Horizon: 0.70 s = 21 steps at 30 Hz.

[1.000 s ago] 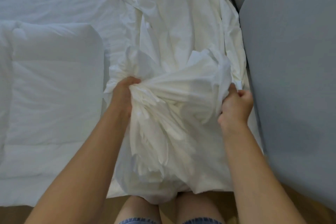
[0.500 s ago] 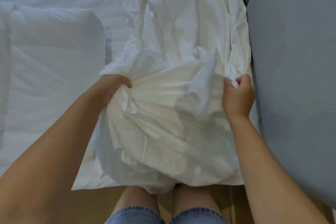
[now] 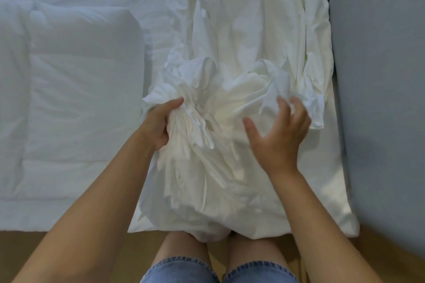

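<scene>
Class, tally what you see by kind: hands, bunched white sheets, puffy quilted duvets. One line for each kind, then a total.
Hands: 2, the left hand gripping the cloth, the right hand open above it
Bunched white sheet: 1
Quilted duvet: 1
Total: 4

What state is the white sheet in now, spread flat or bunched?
Bunched. The left hand grips gathered pleats of the white sheet; the open right hand is above the heap. Farther off it lies crumpled.
</scene>
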### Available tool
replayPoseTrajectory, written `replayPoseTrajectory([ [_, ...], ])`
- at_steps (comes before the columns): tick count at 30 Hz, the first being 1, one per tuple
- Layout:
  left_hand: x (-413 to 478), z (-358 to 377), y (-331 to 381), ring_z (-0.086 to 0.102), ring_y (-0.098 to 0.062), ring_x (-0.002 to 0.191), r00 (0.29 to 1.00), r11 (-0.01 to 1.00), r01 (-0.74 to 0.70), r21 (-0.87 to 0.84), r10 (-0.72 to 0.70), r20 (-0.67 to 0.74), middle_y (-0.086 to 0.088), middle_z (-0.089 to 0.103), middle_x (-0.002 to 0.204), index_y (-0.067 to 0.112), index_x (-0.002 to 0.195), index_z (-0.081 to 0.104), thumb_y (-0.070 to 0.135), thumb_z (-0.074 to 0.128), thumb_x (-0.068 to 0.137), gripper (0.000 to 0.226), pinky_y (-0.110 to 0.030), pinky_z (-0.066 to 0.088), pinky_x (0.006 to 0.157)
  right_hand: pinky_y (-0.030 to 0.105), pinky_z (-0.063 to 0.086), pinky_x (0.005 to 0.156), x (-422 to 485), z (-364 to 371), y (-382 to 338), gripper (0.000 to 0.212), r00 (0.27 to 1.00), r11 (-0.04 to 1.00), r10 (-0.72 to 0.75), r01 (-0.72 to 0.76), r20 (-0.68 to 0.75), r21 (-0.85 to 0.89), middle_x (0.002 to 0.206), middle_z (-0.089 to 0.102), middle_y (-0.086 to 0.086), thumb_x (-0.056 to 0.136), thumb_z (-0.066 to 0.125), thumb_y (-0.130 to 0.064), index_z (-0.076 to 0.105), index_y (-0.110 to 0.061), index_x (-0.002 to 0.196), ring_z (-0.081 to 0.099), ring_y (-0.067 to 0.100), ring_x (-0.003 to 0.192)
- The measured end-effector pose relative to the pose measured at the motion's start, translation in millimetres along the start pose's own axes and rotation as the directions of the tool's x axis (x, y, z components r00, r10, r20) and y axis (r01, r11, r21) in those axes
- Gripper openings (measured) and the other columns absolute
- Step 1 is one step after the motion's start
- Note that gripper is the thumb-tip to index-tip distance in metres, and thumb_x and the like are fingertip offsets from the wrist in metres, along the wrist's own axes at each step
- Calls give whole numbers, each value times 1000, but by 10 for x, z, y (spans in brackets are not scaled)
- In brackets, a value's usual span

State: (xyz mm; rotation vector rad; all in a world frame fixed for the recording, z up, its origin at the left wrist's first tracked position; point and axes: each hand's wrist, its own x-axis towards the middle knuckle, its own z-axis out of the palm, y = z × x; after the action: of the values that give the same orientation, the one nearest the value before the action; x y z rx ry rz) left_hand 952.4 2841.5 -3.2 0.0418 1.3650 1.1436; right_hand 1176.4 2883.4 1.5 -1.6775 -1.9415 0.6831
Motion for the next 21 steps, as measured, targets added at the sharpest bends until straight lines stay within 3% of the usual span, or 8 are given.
replayPoseTrajectory([
  [3,-105,-55,-132,71,-22,80,1000,1000,12,-19,-12,-23,-6,73,85,11,104,62,29,63,69,40,-32,57,64,39,43,83,-156,134,-148,53,974,996,-89,83,210,39,102,59,18,78,73,-38,60,2,109,55,38,98],
  [5,-169,-104,-216,70,-25,88,999,999,-23,-25,22,-30,-8,72,93,12,108,63,38,72,63,52,-34,58,68,32,38,90,-199,243,-222,71,882,998,1,-27,472,48,121,54,10,78,67,-53,51,-6,127,46,30,114],
  [8,-273,-169,-315,66,-27,102,993,966,-97,-239,109,36,-10,68,111,14,111,69,55,82,53,73,-40,56,81,33,25,109,-227,384,-282,103,737,971,90,-215,670,105,149,31,1,67,60,-72,24,-18,147,28,22,136],
  [11,-367,-179,-379,64,-27,108,989,884,-146,-445,146,-34,-10,67,117,13,114,68,64,55,77,64,-39,55,84,43,24,114,-273,481,-374,120,671,950,66,-268,739,158,155,23,-4,56,60,-80,10,-25,150,25,19,141],
  [14,-450,-76,-434,64,-28,108,998,991,-56,-119,52,-32,-13,66,119,15,117,63,54,59,78,55,-40,54,87,44,32,111,-356,593,-503,123,665,961,59,-240,744,138,151,32,-4,50,66,-77,15,-25,148,33,17,137],
  [16,-492,-22,-388,67,-24,104,999,996,-47,77,46,4,-9,69,113,22,109,69,46,65,74,43,-34,56,80,39,44,101,-402,640,-577,104,671,896,48,-356,740,265,136,50,-7,53,78,-60,32,-27,141,49,13,125],
  [18,-507,-7,-276,65,-21,106,991,989,-57,138,39,130,-5,69,114,27,106,73,47,61,77,37,-30,55,78,34,49,93,-414,631,-576,84,696,853,78,-417,714,314,123,57,-12,61,79,-42,40,-28,135,56,11,114],
  [21,-451,68,-176,61,-23,114,970,950,-100,295,27,243,-4,66,122,24,120,64,52,65,76,52,-39,50,93,32,50,86,-310,527,-520,60,782,868,150,-397,605,299,103,58,-15,72,74,-31,47,-24,125,60,14,102],
])
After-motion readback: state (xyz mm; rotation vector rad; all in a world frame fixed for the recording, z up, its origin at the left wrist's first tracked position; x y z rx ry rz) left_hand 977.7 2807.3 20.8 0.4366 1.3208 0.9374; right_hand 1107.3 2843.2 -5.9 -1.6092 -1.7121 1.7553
